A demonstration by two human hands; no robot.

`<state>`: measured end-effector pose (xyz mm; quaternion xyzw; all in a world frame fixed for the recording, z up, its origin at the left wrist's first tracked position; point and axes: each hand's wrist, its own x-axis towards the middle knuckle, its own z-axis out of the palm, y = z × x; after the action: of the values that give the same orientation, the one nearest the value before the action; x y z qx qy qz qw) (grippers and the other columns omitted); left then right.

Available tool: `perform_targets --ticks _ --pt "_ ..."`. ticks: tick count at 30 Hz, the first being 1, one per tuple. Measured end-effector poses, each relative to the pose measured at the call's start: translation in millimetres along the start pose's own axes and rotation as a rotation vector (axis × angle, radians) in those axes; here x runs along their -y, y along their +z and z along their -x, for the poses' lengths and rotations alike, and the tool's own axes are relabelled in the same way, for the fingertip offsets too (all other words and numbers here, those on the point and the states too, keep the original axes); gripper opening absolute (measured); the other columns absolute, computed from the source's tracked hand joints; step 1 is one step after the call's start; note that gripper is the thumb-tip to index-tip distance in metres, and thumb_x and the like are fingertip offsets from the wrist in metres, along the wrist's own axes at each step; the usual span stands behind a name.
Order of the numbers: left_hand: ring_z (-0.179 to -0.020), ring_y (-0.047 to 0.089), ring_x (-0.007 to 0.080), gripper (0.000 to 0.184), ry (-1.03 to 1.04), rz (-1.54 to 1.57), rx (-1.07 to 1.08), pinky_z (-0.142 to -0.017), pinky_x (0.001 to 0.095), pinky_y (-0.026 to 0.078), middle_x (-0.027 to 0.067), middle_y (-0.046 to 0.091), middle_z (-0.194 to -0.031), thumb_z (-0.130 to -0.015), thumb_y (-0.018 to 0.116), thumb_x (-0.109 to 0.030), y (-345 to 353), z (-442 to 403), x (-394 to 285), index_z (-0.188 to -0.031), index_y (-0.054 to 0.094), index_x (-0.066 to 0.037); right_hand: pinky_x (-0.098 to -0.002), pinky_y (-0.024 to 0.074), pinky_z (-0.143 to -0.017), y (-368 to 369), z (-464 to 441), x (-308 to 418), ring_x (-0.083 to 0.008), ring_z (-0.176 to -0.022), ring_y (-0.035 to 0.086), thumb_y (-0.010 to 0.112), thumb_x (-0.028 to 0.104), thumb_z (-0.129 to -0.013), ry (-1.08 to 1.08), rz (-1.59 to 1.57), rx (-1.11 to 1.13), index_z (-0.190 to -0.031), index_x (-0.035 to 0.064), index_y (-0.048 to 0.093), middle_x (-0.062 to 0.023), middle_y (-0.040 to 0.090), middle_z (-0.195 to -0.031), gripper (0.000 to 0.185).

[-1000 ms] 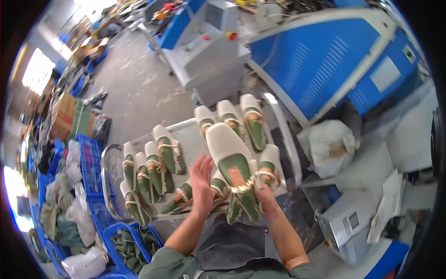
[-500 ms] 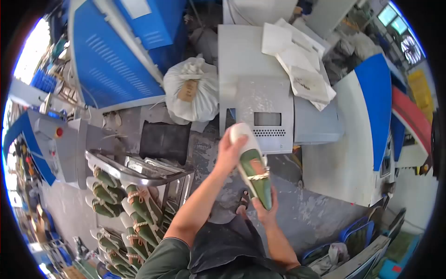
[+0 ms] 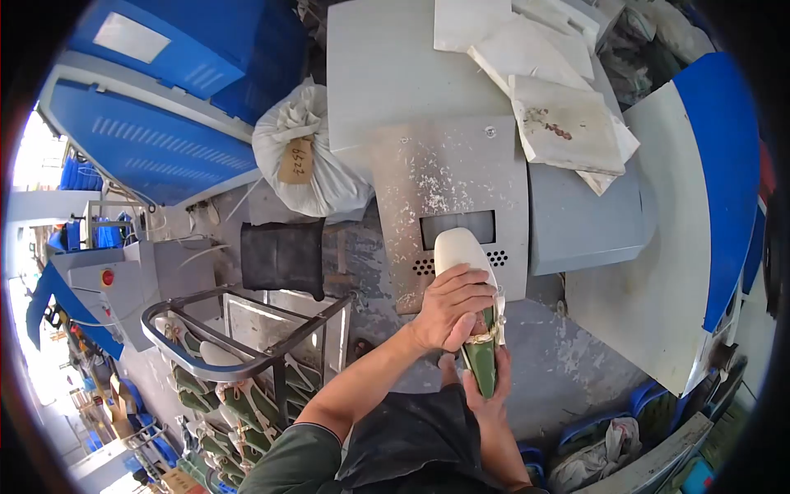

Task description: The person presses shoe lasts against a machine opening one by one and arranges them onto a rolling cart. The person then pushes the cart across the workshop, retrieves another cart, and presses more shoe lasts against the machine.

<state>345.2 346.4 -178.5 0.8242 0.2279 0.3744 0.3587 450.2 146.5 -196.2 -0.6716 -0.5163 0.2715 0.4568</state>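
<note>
A shoe (image 3: pixel 482 367) with a cream toe and green insole is held between both hands, its toe pointing away from me. My left hand (image 3: pixel 451 306) is closed over its middle, behind the toe. My right hand (image 3: pixel 491 385) grips the heel end from below and the right. The toe tip lies in front of the dark rectangular opening (image 3: pixel 436 226) of a speckled metal machine (image 3: pixel 448 165); whether it touches the machine I cannot tell. A beaded strap shows beside my left fingers.
A metal-railed cart (image 3: pixel 216 370) with several similar shoes stands at lower left. Behind it are a black stool (image 3: pixel 282 257) and a tied white sack (image 3: pixel 311 177). Papers (image 3: pixel 568 123) lie on the grey machine top. A blue-and-white machine (image 3: pixel 650 214) stands at right.
The view has turned from the cart to the metal machine. The shoe has moved up to the machine's opening, and my left hand has shifted from its toe to its middle.
</note>
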Motion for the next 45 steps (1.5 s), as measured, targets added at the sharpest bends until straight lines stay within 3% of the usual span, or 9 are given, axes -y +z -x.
perform_targets --ticks 14,19,23,28,29,31,34,36,45 --pt "-0.111 0.057 0.0334 0.023 -0.014 0.204 0.209 -0.105 0.0447 0.034 0.0146 0.066 -0.104 -0.083 0.048 -0.016 -23 -11 7 -0.087 0.065 -0.002 -0.0478 0.0373 -0.098 47 21 45 -0.037 -0.117 0.046 0.07 0.02 -0.082 0.429 -0.279 -0.187 -0.137 -0.0049 0.033 -0.0233 0.044 -0.13 0.07" --pt "-0.113 0.051 0.0219 0.098 -0.434 0.716 -0.7 -0.104 0.0413 0.036 0.009 0.052 -0.124 -0.076 0.078 -0.026 -85 20 -68 -0.148 0.017 0.001 -0.0417 0.0525 -0.077 1 22 74 -0.0319 -0.091 0.063 0.05 0.053 -0.088 0.642 -1.298 0.193 -0.139 0.0008 0.038 -0.0251 0.055 -0.122 0.074" --pt "-0.109 0.051 0.0135 0.105 -0.538 0.682 -0.403 -0.096 0.0291 0.041 0.0057 0.052 -0.118 -0.066 0.088 -0.02 -179 67 -168 -0.146 0.023 0.001 -0.0291 0.0418 -0.044 30 45 123 -0.0283 -0.069 0.062 0.053 0.064 -0.081 0.847 -1.873 0.67 -0.129 -0.0063 0.044 -0.0289 0.06 -0.102 0.085" --pt "-0.136 0.03 0.0268 0.089 -0.358 -0.309 -0.583 -0.111 0.0374 0.025 0.0198 0.027 -0.145 -0.089 0.065 -0.036 -234 190 -248 -0.149 0.012 0.003 -0.0291 0.0489 -0.056 74 67 223 -0.0277 -0.078 0.064 0.068 0.042 -0.078 0.607 -1.316 0.881 -0.127 -0.0031 0.046 -0.0256 0.06 -0.104 0.07" --pt "-0.142 0.017 0.0295 0.086 -0.365 0.392 -0.916 -0.114 0.039 0.018 0.0194 0.017 -0.151 -0.093 0.056 -0.04 -221 209 -272 -0.149 0.007 0.003 -0.031 0.0503 -0.061 84 67 259 -0.0283 -0.083 0.064 0.071 0.034 -0.077 0.46 -1.055 0.864 -0.128 -0.0025 0.045 -0.0249 0.059 -0.107 0.067" --pt "-0.144 0.009 0.0306 0.107 -0.409 0.506 -1.15 -0.116 0.0394 0.013 0.019 0.011 -0.152 -0.082 0.072 -0.036 -207 252 -303 -0.149 -0.001 0.002 -0.0476 0.0405 -0.098 114 88 240 -0.037 -0.116 0.052 0.077 0.019 -0.071 -0.162 -0.636 0.861 -0.142 -0.0036 0.025 -0.0248 0.045 -0.134 0.09" --pt "-0.138 0.024 0.0276 0.102 -0.888 -0.033 -1.375 -0.113 0.0376 0.024 0.0191 0.018 -0.149 -0.073 0.074 -0.014 -219 317 -315 -0.149 0.008 0.001 -0.0511 0.0342 -0.102 181 116 312 -0.0402 -0.122 0.044 0.079 0.013 -0.069 -0.968 -0.259 0.863 -0.14 -0.0019 0.029 -0.0272 0.039 -0.136 0.088" --pt "-0.127 0.039 0.0244 0.092 -0.676 0.501 -1.767 -0.102 0.0344 0.039 0.0187 0.031 -0.142 -0.073 0.069 -0.008 -257 361 -326 -0.148 0.015 -0.001 -0.0501 0.0277 -0.107 216 146 320 -0.0455 -0.132 0.031 0.079 0.02 -0.068 -0.874 -0.151 1.209 -0.144 -0.0062 0.021 -0.0304 0.026 -0.145 0.099" --pt "-0.083 0.058 0.0222 0.052 -1.211 -0.067 -1.821 -0.072 0.0336 0.049 0.0132 0.059 -0.093 -0.067 0.065 -0.008 -351 616 -198 -0.114 0.047 0.006 -0.0391 0.0453 -0.089 271 154 240 -0.0328 -0.1 0.06 0.071 0.022 -0.079 -0.112 0.057 1.087 -0.121 -0.0028 0.052 -0.0201 0.061 -0.11 0.053"
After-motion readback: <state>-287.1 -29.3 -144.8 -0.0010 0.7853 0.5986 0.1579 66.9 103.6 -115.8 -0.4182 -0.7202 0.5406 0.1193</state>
